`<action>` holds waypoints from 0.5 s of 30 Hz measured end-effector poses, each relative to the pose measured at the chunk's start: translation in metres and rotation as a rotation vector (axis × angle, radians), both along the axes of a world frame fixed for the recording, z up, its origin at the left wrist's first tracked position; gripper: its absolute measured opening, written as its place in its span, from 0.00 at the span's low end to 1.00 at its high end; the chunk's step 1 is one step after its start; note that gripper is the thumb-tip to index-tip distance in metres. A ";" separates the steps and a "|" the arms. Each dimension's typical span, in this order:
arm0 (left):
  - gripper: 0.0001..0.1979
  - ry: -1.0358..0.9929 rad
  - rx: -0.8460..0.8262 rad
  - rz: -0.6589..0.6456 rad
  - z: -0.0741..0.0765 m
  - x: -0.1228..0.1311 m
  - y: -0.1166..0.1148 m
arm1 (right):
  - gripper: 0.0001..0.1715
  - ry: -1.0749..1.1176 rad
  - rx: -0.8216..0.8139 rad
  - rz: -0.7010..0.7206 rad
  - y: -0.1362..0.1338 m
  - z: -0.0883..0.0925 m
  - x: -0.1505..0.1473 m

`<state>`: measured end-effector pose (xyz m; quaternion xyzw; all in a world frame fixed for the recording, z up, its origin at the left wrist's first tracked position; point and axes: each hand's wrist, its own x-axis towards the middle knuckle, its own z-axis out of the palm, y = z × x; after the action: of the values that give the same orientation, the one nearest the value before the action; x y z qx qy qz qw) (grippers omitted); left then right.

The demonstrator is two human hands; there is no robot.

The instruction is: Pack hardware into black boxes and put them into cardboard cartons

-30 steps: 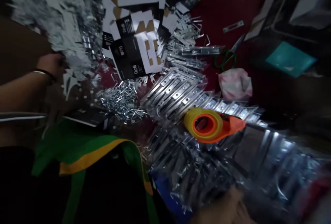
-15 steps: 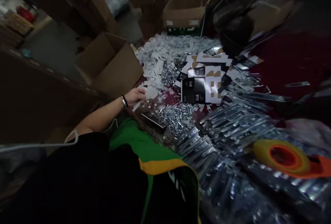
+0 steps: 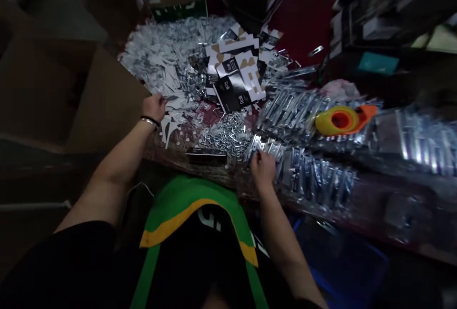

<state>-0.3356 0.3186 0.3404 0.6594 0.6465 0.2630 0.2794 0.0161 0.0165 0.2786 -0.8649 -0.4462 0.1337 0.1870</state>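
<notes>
My left hand [image 3: 154, 107] is closed in a pinch over the left side of the table. A small flat grey piece [image 3: 171, 97] sticks out from its fingertips; blur hides its kind. White cut pieces [image 3: 170, 130] lie just below that hand. My right hand [image 3: 263, 168] has its fingers curled on the near end of a shiny metal strip with holes [image 3: 256, 142], at the left end of a row of such strips. Between the hands lies a heap of small screws [image 3: 228, 135], with a flat black box [image 3: 206, 155] at the table's near edge.
Folded black-and-white boxes [image 3: 233, 92] lie beyond the screws. Clear bagged parts [image 3: 157, 44] are heaped behind. A yellow-and-orange tape dispenser [image 3: 330, 121] rests among bagged metal strips [image 3: 317, 180]. An open carton [image 3: 103, 94] stands left, and a blue bin [image 3: 342, 261] sits below the table.
The view has swung right. My right hand has come into view at the metal strips. My left hand now has a grey piece at its fingertips, above the white pieces.
</notes>
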 end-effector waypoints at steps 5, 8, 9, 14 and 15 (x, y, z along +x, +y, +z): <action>0.03 -0.069 0.080 -0.617 -0.005 -0.024 -0.117 | 0.36 -0.169 -0.325 -0.282 0.075 -0.064 -0.043; 0.09 0.052 -0.018 -1.022 -0.037 -0.018 -0.187 | 0.34 -0.235 -0.317 -0.286 0.079 -0.081 -0.054; 0.10 0.124 -0.021 -1.111 -0.050 -0.013 -0.200 | 0.35 -0.258 -0.324 -0.264 0.075 -0.083 -0.057; 0.13 0.325 -0.128 -1.146 -0.098 0.043 -0.207 | 0.36 -0.252 -0.429 -0.284 0.064 -0.080 -0.074; 0.13 0.325 -0.202 -1.085 -0.101 0.059 -0.203 | 0.37 -0.233 -0.440 -0.306 0.066 -0.079 -0.075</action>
<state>-0.2766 0.1158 0.2390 0.8986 0.2724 -0.0857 0.3332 -0.0588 0.0827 0.1995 -0.9514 -0.2895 0.0975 -0.0397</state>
